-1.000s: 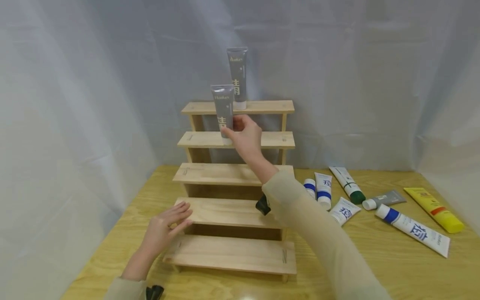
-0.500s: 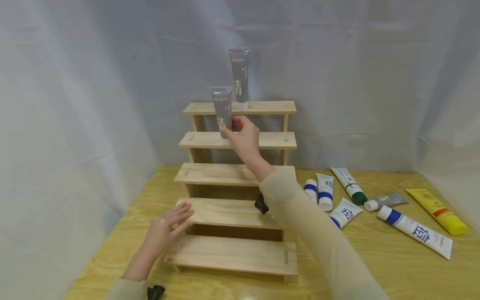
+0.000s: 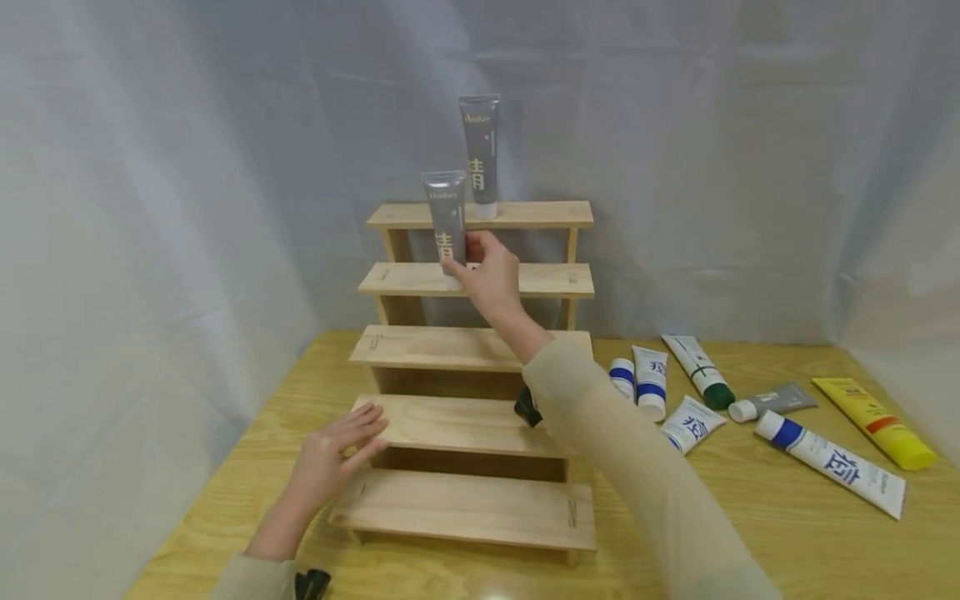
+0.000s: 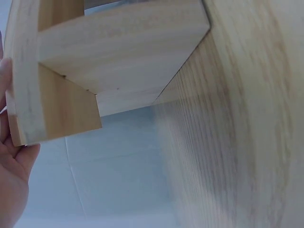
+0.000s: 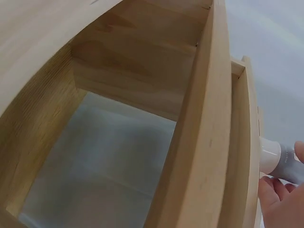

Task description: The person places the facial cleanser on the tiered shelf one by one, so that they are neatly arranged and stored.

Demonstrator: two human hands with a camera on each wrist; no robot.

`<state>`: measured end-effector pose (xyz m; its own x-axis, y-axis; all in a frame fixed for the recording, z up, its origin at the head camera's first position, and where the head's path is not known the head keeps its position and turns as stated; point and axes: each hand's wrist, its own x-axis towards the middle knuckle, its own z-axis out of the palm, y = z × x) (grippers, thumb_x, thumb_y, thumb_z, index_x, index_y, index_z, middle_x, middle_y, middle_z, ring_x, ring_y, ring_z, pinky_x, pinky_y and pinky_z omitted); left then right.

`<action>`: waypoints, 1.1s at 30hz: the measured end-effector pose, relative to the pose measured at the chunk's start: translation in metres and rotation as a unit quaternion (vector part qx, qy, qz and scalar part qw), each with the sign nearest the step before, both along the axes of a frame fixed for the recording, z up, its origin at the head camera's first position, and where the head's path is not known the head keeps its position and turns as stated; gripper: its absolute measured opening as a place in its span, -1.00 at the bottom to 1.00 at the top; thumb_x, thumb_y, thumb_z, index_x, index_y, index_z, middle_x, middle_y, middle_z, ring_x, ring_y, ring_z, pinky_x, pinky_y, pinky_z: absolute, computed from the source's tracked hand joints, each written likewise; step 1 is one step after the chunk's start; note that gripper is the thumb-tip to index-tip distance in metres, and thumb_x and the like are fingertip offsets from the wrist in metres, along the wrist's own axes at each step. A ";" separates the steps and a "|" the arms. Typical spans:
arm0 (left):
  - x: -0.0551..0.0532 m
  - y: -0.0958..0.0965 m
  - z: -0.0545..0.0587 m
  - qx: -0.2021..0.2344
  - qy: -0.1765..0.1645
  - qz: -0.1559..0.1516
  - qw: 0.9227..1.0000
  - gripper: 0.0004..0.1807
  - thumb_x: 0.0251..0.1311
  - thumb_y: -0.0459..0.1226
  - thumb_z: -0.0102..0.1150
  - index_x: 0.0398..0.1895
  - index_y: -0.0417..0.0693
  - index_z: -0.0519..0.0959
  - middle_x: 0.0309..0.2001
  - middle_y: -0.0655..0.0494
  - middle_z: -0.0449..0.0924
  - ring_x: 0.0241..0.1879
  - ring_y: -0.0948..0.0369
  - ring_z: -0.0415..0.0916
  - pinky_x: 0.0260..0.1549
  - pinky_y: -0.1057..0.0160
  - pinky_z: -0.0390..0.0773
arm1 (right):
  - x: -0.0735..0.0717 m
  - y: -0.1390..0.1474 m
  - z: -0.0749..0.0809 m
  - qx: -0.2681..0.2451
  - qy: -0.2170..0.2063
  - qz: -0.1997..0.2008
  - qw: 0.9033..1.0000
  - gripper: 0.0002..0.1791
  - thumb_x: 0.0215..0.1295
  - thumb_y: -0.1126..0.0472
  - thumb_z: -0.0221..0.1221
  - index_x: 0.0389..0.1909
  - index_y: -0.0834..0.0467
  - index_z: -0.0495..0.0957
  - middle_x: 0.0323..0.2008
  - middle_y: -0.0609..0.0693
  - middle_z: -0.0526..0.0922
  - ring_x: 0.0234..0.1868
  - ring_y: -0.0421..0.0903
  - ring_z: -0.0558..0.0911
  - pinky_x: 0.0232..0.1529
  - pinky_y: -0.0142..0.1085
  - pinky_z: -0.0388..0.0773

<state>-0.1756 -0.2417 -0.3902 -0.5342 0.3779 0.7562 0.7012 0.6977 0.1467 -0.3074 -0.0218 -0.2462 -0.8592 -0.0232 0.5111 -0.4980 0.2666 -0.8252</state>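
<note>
A grey squeeze tube (image 3: 447, 218) stands cap down on the second-highest board of a stepped wooden stand (image 3: 450, 350). My right hand (image 3: 491, 275) pinches it low down, thumb in front. In the right wrist view, its white cap (image 5: 270, 156) meets the board, beside my fingers. Behind it, another grey tube (image 3: 481, 154) stands upright on the top board, its white cap downward. My left hand (image 3: 330, 454) rests its extended fingers on the left end of the second-lowest board; in the left wrist view my thumb (image 4: 28, 159) touches that board's edge.
Several tubes lie on the wooden table (image 3: 675, 517) right of the stand: white-and-blue ones (image 3: 832, 462), a white one with a green cap (image 3: 699, 371), a small grey one (image 3: 776, 402) and a yellow one (image 3: 873, 421). Pale sheeting (image 3: 712, 167) hangs behind and at both sides.
The view has shifted slightly. My right hand still holds the grey tube on the same board, and my left hand keeps its place on the stand.
</note>
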 end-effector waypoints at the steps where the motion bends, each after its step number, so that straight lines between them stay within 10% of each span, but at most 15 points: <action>1: 0.000 0.000 0.000 0.001 -0.002 0.001 1.000 -0.63 0.01 -0.11 0.18 -0.32 -0.29 0.62 -0.17 -0.13 0.57 -0.15 -0.01 0.52 -0.22 0.12 0.49 | 0.001 0.001 0.000 0.006 0.001 0.004 1.000 -0.56 -0.03 0.24 0.32 -0.10 0.27 0.45 -0.22 0.11 0.60 -0.20 -0.09 0.57 -0.26 -0.40 0.54; 33: -0.002 0.000 -0.001 0.004 -0.006 0.008 1.000 -0.66 -0.07 -0.16 0.25 -0.32 -0.28 0.62 -0.17 -0.12 0.57 -0.15 0.00 0.52 -0.21 0.12 0.49 | -0.003 0.001 -0.009 0.069 0.026 -0.019 0.997 -0.69 0.03 0.29 0.27 -0.18 0.32 0.52 -0.32 0.11 0.63 -0.32 -0.11 0.60 -0.36 -0.45 0.56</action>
<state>-0.1773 -0.2419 -0.3912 -0.5488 0.3632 0.7529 0.6881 0.7077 0.1602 -0.3105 -0.0207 -0.2551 -0.8335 -0.0636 0.5488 -0.5261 0.3947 -0.7533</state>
